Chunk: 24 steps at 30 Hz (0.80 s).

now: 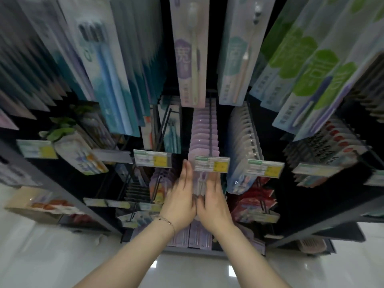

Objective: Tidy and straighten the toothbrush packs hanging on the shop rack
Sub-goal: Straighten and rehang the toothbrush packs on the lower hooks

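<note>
- Head view: lilac toothbrush packs (204,132) hang in a far-to-near row on a centre peg of the rack (68,194).
- Left hand (180,196) and right hand (214,204), fingers straight, press flat against the row's near end from either side, gripping nothing.
- A price label (212,164) hides the right fingertips; neighbouring packs are blurred.

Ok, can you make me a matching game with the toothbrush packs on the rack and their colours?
Things:
1 middle packs, just above the left hand and right hand
2 top-right packs
3 low packs, beside the right hand
4 top-left toothbrush

Colours:
a red
b blue
c purple
d green

Pairs: 1-c, 2-d, 3-a, 4-b
</note>
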Tool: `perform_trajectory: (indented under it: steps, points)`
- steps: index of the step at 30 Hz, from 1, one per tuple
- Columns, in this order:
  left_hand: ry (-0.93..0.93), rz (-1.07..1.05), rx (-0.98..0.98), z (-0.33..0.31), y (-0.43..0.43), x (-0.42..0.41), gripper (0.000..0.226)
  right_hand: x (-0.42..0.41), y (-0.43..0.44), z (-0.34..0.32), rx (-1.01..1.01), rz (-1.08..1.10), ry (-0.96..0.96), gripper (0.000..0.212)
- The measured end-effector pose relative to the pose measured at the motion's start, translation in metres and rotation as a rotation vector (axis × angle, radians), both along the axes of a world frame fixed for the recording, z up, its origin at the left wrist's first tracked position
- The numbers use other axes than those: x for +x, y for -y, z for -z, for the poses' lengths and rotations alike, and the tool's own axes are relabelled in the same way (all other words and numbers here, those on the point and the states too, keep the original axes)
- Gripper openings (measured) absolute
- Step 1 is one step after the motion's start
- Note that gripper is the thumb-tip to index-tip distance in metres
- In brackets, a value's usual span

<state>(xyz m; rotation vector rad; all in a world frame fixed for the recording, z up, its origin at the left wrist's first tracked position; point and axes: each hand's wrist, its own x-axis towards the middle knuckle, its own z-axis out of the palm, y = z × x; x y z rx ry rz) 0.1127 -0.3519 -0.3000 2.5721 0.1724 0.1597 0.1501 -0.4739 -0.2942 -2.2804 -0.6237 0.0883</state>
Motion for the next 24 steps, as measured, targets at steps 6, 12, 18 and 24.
perform_trajectory:
  steps: [6, 12, 18, 24]
  points:
    - [-0.015, 0.049, -0.047, -0.001, -0.007, 0.013, 0.105, 0.008, -0.008, 0.000, -0.041, 0.056, -0.057, 0.083]
    - [-0.012, 0.061, -0.077, 0.003, -0.009, 0.017, 0.103, 0.013, 0.001, -0.007, -0.076, 0.027, -0.048, 0.085]
    - [-0.011, 0.014, -0.046, -0.002, -0.005, 0.000, 0.096, 0.008, 0.019, -0.015, -0.084, 0.001, -0.021, 0.088]
    - [-0.053, -0.046, -0.007, -0.002, -0.009, -0.016, 0.087, -0.002, 0.032, -0.013, -0.003, 0.037, 0.059, 0.067]
